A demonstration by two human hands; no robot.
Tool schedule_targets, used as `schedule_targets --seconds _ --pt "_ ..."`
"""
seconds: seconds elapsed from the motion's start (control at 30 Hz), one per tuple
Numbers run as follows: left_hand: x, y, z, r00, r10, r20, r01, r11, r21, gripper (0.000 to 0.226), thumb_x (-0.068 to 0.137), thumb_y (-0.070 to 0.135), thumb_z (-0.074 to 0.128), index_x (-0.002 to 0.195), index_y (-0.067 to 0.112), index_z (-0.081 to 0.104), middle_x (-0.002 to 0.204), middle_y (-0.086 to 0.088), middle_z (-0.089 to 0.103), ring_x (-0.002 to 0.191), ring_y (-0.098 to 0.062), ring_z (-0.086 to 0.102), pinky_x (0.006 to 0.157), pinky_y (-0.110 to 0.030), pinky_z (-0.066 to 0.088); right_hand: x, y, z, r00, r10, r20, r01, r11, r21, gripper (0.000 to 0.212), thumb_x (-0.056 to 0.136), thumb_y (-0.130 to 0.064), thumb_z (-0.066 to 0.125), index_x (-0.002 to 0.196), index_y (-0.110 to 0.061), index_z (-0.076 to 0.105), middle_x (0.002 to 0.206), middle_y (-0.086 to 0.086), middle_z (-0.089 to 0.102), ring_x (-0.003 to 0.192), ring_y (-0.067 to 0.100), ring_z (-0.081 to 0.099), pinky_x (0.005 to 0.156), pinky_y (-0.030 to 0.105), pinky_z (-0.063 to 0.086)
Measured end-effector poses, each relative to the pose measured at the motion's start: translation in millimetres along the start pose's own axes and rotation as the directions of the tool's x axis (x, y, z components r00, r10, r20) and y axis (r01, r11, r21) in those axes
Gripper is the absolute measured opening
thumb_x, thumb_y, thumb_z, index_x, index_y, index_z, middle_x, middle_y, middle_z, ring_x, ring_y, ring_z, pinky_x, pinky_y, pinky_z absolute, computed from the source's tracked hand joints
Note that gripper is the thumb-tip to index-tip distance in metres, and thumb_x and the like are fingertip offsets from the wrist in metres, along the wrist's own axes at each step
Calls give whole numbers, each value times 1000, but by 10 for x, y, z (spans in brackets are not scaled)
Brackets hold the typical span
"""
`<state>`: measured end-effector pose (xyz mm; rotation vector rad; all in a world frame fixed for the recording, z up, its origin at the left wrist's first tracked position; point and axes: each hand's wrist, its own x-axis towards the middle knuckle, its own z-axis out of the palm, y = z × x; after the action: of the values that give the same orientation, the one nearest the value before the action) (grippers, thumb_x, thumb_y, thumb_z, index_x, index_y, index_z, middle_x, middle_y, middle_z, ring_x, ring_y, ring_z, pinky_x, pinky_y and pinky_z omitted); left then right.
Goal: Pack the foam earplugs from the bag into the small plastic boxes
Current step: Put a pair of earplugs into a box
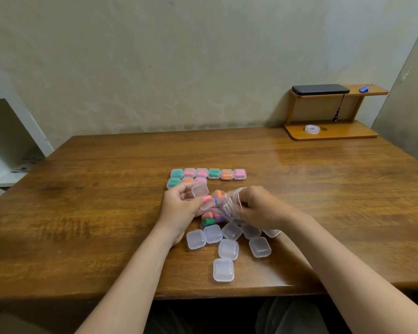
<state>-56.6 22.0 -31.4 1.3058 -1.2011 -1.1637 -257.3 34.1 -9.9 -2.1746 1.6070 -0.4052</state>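
The left hand [179,209] holds an open box [200,189], lid up. The right hand [260,208] pinches the bag [228,204] at its mouth. The bag lies between the hands, at 3 o'clock from the box and touching it. The earplugs [208,220] lie at 6 o'clock from the box.

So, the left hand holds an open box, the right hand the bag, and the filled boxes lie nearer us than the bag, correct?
Not quite: the head view shows the filled boxes beyond the bag. The left hand does hold the open box, the right hand the bag.
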Motion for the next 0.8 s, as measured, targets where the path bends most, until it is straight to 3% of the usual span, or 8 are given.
schedule_targets --seconds 0.17,0.3,0.47,0.57,0.8 --pt "-21 12 -9 997 -66 28 69 989 -132 30 85 -5 74 104 18 71 107 -8 75 97 -22 75 76 -40 63 25 -79 4 998 -9 -65 12 999 50 36 91 -8 60 61 -27 52 67 -12 55 60 5 51 54 16 39" --pt "-23 23 -9 997 -68 43 74 988 -139 28 86 -5 72 107 14 71 107 -9 75 91 -19 76 76 -41 64 103 -105 47 995 9 -95 -10 1000 -6 13 87 -14 69 75 -17 67 78 -5 65 73 14 63 63 27 54" --pt "-10 -8 -14 999 -39 37 43 994 -102 27 84 -1 75 102 19 73 108 -9 74 99 -23 74 81 -49 63 160 -155 97 993 7 -117 -14 998 -58 15 87 -15 71 76 -24 67 80 -3 67 72 14 64 63 27 57" --pt "-4 -30 -20 999 -28 33 30 996 -84 28 84 0 76 103 20 73 106 -8 75 99 -23 74 83 -51 62 198 -139 150 991 1 -135 -12 997 -81 1 86 -20 75 85 -19 74 84 -2 71 73 12 67 67 30 60" --pt "-13 -40 -25 999 22 38 -20 999 -50 25 85 -2 74 95 21 74 95 -1 77 95 -20 75 85 -53 61 246 -109 217 987 -61 -146 56 998 -35 12 79 -21 78 90 -26 75 88 -8 72 80 9 69 72 33 61"
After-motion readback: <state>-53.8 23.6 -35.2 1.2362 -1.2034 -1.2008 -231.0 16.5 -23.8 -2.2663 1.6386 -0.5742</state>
